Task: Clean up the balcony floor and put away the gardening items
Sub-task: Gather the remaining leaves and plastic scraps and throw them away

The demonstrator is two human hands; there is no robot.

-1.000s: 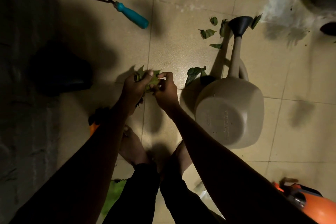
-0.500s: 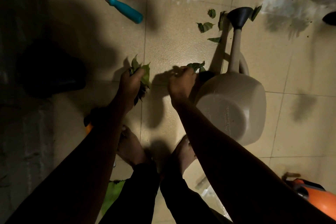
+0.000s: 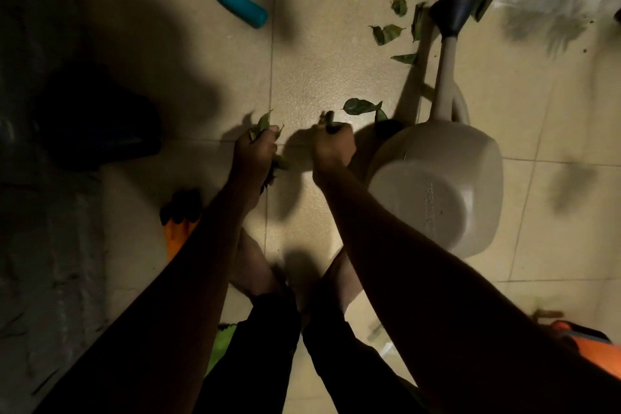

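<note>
Gathering leaves looks to be the step in hand. The left hand grips a bunch of leaves just above the floor, its fingers curled tight round them so that tips poke out above and below the fist. Beside it but not touching, the right hand has its fingers curled as well and pinches what seems to be a small leaf, though the light is too poor to be sure. I'd judge these weigh next to nothing and are thin and bendable, so they crush harmlessly but can slide out of a slack fist. Lying flat on smooth tile, each is best lifted by its stem or a raised edge. The big leaf lies just beyond the right hand, close to the watering can, which is tipped on its side. The scattered leaves sit farther off around its spout. The can looks like plastic, probably light if empty, and its handle is the obvious hold. A hand rake lies well apart at the far left, and gloves lie near the left forearm.
</note>
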